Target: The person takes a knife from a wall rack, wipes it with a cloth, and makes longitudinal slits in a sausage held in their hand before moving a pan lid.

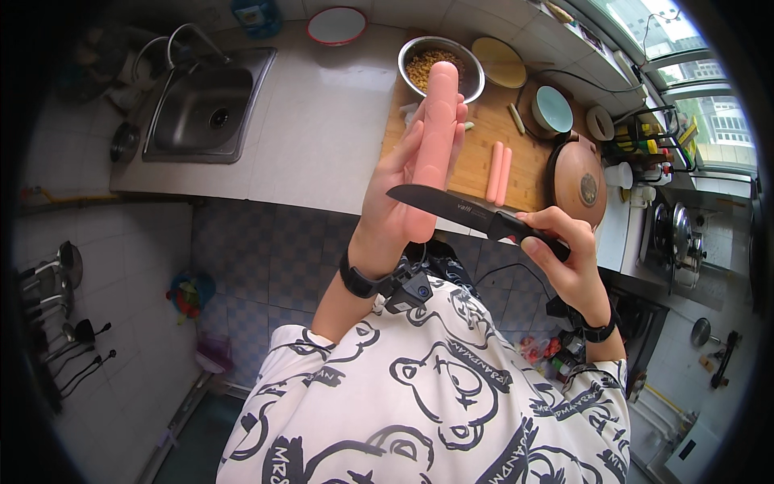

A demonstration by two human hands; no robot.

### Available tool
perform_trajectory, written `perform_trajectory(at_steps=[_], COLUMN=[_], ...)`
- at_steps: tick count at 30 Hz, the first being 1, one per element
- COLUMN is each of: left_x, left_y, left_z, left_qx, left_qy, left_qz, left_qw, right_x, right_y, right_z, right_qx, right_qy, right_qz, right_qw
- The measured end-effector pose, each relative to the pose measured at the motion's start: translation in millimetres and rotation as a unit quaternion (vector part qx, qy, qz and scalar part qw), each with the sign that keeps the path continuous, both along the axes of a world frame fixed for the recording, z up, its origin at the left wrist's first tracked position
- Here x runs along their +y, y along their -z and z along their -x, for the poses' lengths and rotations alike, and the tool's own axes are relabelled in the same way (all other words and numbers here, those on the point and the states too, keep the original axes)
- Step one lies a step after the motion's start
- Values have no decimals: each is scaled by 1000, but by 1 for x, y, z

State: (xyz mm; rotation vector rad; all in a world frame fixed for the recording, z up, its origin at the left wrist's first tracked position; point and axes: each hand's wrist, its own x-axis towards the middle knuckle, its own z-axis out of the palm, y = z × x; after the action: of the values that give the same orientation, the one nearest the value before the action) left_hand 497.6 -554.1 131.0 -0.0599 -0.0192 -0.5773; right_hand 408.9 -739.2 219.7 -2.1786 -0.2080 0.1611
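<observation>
My left hand [396,175] holds a long, thick pink sausage [438,130] up in front of me, its fingers wrapped behind it. Curved cut lines run across the sausage at several places. The handle of a black Vatti kitchen knife [450,206] is in my right hand [568,248]. Its dark blade lies across the sausage near the lower end; whether the edge is in the flesh I cannot tell. Beyond my hands, two thin pink sausages [499,173] rest side by side on a wooden cutting board [468,166].
A steel bowl of brown bits [417,72], a yellowish plate [499,60] and a pale blue bowl [552,109] stand at the back. To the right sits a copper-lidded electric pan [577,181]. At the left are a steel sink [199,115] and a red-rimmed white dish [337,26].
</observation>
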Motion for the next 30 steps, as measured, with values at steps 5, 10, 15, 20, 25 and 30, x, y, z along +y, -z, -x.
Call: perform_trajectory(at_steps=[5,10,15,20,25,30], left_x=[1,2,2,2,3,2], left_y=[-2,-1,0,0,2,0], left_z=[-2,-2,-1,-1,-1,-1], left_qx=[17,22,31,29,-3,18], left_qy=[18,21,18,15,12,22], left_qz=[0,16,24,-3,-47,-36], left_qw=[1000,999,999,999,999,999], right_x=[0,2,1,2,2,3], right_y=[-1,-3,-2,1,1,6], right_z=[-1,-2,-3,-2,-2,-3], right_qx=[3,-15,-45,-30,7,-53], right_qy=[17,2,-29,-24,-21,-39], right_qz=[-4,18,60,66,54,34], right_qw=[1000,1000,997,997,998,997])
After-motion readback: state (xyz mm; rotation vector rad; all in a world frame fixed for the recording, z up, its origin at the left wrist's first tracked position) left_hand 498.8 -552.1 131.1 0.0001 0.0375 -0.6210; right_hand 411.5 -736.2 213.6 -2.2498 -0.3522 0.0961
